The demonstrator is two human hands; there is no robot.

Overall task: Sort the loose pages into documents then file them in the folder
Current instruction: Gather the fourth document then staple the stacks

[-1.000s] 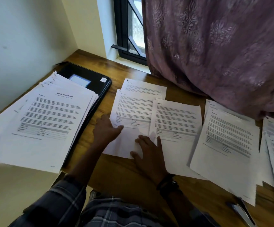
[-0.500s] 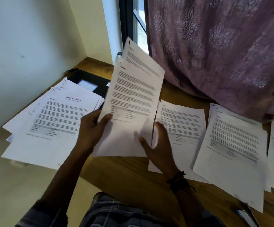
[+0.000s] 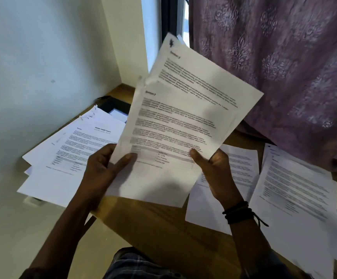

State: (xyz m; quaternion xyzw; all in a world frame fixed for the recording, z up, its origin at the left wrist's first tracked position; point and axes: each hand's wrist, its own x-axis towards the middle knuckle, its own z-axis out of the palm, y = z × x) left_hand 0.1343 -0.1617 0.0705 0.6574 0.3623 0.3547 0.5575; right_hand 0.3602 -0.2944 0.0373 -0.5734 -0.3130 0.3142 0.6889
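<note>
Here, left hand (image 3: 101,170) and right hand (image 3: 214,172) pinch light, floppy pages (image 3: 173,127) by their lower side edges, above the worktop (image 3: 163,228); such thin sheets likely sag and slide apart.

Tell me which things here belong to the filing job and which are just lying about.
Job: white printed pages held by left hand and right hand; left white page stack; white pages lying right; black folder.
Lying about: purple patterned curtain; black window frame.
</note>
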